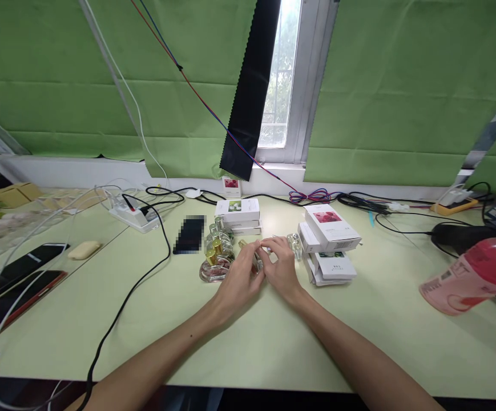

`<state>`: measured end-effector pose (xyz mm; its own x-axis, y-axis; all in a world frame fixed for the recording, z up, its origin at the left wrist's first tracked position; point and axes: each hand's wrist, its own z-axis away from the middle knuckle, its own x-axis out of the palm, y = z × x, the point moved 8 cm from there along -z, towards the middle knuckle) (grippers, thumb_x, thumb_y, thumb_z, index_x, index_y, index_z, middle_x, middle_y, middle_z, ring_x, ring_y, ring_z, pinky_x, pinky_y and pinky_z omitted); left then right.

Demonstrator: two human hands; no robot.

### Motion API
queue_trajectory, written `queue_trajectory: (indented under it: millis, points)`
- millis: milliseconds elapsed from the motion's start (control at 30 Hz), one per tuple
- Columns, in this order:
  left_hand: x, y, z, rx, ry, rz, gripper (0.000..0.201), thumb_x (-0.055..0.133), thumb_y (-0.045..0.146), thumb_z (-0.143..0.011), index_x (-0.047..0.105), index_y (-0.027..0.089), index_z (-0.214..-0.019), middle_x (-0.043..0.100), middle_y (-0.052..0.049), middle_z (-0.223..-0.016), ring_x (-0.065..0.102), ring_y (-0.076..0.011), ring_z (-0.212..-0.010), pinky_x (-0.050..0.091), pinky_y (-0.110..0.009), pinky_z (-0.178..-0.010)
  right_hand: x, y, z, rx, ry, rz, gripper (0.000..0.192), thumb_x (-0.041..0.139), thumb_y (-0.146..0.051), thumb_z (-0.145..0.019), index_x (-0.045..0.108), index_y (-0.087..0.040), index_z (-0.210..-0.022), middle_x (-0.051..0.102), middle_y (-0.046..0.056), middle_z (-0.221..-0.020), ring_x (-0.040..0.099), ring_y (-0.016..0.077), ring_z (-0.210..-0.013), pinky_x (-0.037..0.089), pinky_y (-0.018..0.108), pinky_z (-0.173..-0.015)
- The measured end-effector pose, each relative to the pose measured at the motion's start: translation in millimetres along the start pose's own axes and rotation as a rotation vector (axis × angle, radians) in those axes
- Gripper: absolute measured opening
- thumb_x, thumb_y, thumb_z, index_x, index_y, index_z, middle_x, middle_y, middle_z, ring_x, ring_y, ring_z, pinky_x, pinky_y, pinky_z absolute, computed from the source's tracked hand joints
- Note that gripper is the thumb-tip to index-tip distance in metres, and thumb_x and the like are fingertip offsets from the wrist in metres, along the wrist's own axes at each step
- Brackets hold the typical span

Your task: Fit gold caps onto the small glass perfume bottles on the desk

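My left hand (242,273) and my right hand (281,267) meet fingertip to fingertip over the middle of the table. The fingers of my left hand curl around what looks like a small glass bottle (256,262), mostly hidden. My right hand's fingers pinch at its top; anything between them is too small to make out. Left of my hands stand several clear glass bottles with gold necks (217,246), grouped closely. Small clear glass-like pieces (294,245) lie just beyond my right hand.
White boxes (237,210) are stacked behind the bottles, and more boxes (331,225) are piled at right. A pink-labelled drink bottle (466,279) leans into view far right. Phones (16,299), a power strip (134,217) and a black cable (123,302) occupy the left.
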<state>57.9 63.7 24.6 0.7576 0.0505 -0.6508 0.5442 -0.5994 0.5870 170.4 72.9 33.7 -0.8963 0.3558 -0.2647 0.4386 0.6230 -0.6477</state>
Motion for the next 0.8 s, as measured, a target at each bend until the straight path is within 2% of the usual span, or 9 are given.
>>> queue_trajectory:
  millis: [367, 800]
  points:
    - [0.4, -2.4, -0.6, -0.070, -0.019, 0.004, 0.055, 0.058, 0.020, -0.090, 0.036, 0.020, -0.140, 0.063, -0.009, -0.110, 0.063, -0.0160, -0.076, 0.054, -0.033, -0.073, 1.2, 0.1, 0.5, 0.000, -0.005, 0.024, 0.010, 0.062, -0.016, -0.092, 0.068, -0.023, -0.088, 0.071, 0.004, -0.090, 0.057, 0.0236, -0.092, 0.048, 0.039, -0.083]
    - [3.3, -6.4, 0.7, -0.070, -0.036, 0.009, 0.061, 0.055, 0.020, -0.092, 0.030, 0.021, -0.147, 0.063, -0.011, -0.116, 0.063, -0.0164, -0.078, 0.054, -0.034, -0.076, 2.4, 1.4, 2.3, 0.003, 0.003, 0.044, 0.009, 0.062, -0.017, -0.092, 0.068, -0.024, -0.091, 0.070, 0.004, -0.092, 0.058, 0.0236, -0.094, 0.049, 0.038, -0.084]
